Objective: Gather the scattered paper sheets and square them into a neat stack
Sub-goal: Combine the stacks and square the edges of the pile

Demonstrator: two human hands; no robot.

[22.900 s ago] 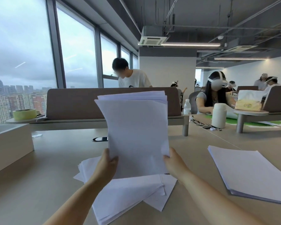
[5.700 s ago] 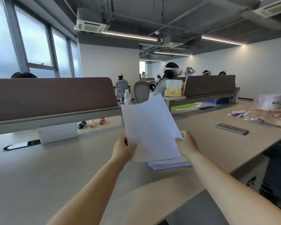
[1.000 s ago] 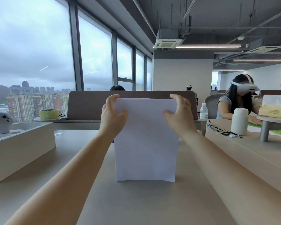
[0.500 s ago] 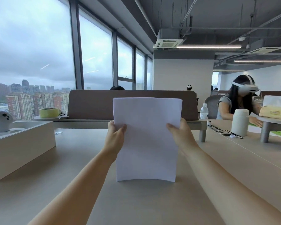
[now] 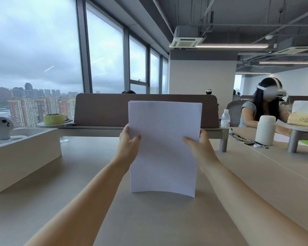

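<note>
White paper sheets (image 5: 163, 148), gathered into one stack, stand upright on their bottom edge on a beige table (image 5: 149, 219), pinched at mid-height between two bare hands. Left hand (image 5: 128, 145) grips the stack's left edge, thumb lying across the front face and the other fingers hidden behind the paper. Right hand (image 5: 198, 148) clamps the right edge the same way, its thumb (image 5: 188, 140) pressed flat on the front and a fingertip just showing past the edge. Above the fingers, at 12 o'clock, the top of the stack rises free with a few sheet edges slightly fanned at the upper left corner; below them, at 6 o'clock, the lower half bows gently and meets the tabletop.

Behind the paper, a brown partition (image 5: 105, 110) runs across the desk. At 9 o'clock from the hands sits a white box (image 5: 25, 157) with a small grey controller (image 5: 3, 127) standing in it, and farther back at 10 o'clock a roll of yellow-green tape (image 5: 54, 118) rests on a round shelf. At 3 o'clock, well apart from the hands, a clear water bottle (image 5: 225, 118) and a white flask (image 5: 265, 130) stand near a seated person wearing a headset (image 5: 261, 107). Tall windows at 11 o'clock show apartment towers under grey cloud.
</note>
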